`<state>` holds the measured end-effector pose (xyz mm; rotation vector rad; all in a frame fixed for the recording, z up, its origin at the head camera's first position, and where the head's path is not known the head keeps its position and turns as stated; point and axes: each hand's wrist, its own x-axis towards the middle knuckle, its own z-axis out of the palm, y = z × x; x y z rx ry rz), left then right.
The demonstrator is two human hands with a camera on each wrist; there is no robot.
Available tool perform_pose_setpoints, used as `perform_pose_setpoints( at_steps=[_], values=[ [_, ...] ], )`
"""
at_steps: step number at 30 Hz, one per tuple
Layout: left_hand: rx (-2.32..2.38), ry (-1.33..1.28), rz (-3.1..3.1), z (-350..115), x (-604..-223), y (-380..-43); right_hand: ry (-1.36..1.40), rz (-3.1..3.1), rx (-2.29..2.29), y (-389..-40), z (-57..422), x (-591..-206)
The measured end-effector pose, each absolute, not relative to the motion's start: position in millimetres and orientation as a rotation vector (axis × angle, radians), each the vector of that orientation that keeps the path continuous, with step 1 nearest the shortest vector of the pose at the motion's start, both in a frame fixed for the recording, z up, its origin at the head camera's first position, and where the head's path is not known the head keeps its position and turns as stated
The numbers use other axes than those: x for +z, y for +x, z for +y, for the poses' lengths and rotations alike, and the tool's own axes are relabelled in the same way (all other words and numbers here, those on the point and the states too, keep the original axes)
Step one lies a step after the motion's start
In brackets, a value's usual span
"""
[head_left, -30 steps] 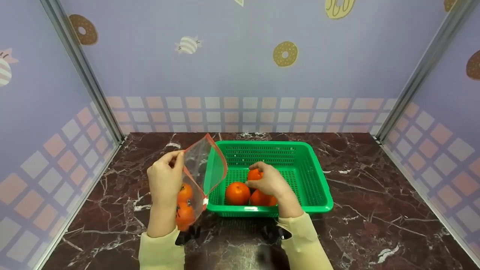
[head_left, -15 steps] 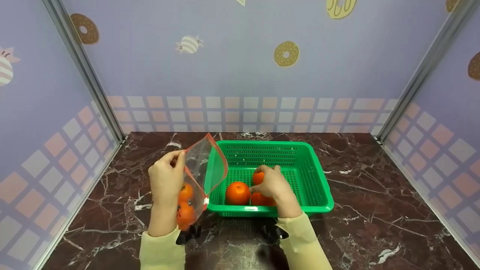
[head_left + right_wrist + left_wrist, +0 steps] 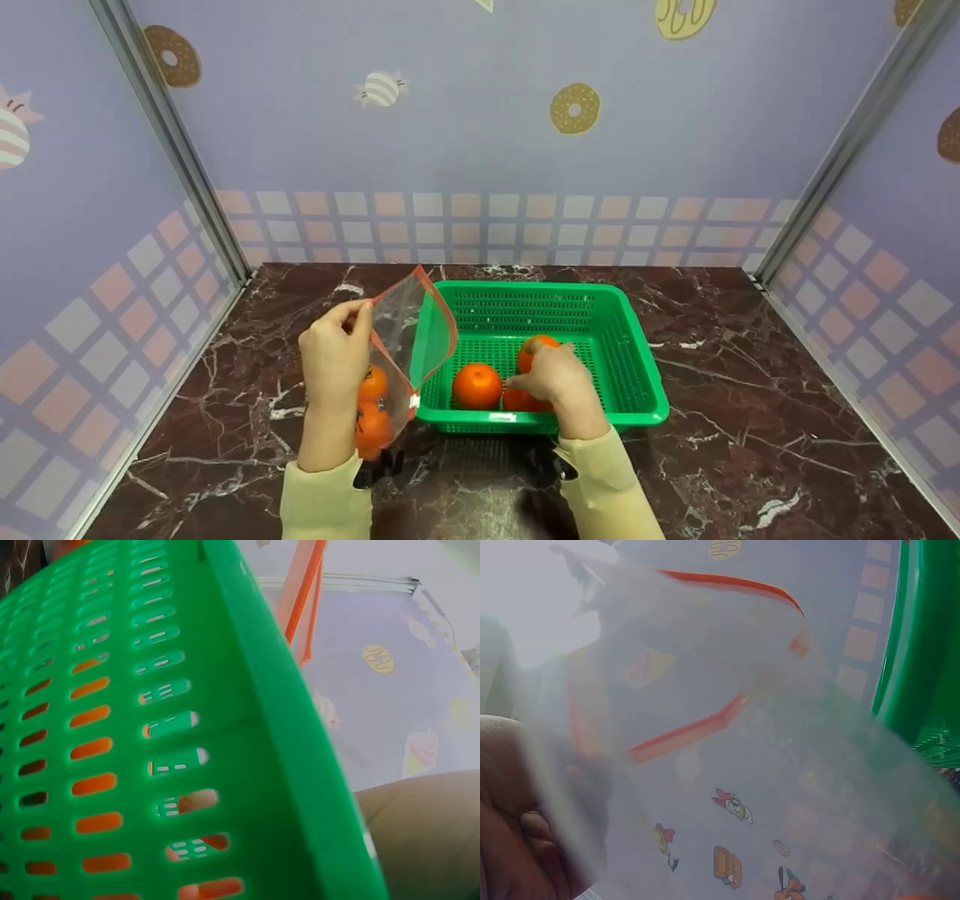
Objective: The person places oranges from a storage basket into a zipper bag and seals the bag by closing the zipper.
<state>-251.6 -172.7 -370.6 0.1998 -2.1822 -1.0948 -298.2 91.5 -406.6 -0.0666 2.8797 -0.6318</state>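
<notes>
My left hand (image 3: 336,356) pinches the upper edge of a clear slider zip bag (image 3: 397,319) with red trim, its mouth standing wide. Inside the bag's lower part are orange-red tomatoes (image 3: 373,431) with thin dark stem leaves, partly hidden by the left wrist. My right hand (image 3: 556,375) is down in a green plastic basket (image 3: 637,352), fingers curled over a tomato (image 3: 546,343) that shows beyond them. Another tomato (image 3: 477,387) sits to the left of that hand, and one more (image 3: 523,401) lies under it, partly covered.
The basket stands on a dark marbled tabletop (image 3: 750,405), just right of the bag. Patterned lilac panels (image 3: 480,135) enclose the back and sides. In the right wrist view the basket's slotted wall (image 3: 247,727) fills the foreground, with orange showing through the slots.
My right hand has shifted a little to the right inside the basket, and the tomato at its fingers has moved right with it. The left hand and bag stay nearly still.
</notes>
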Motion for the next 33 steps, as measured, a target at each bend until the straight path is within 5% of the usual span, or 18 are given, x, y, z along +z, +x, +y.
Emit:
perform_pose_setpoints(
  at_steps=[33],
  values=[
    [-1.081,0.195,-2.173,-172,-371,-252,-0.343,2.694,-0.593,-308,91,-418]
  ],
)
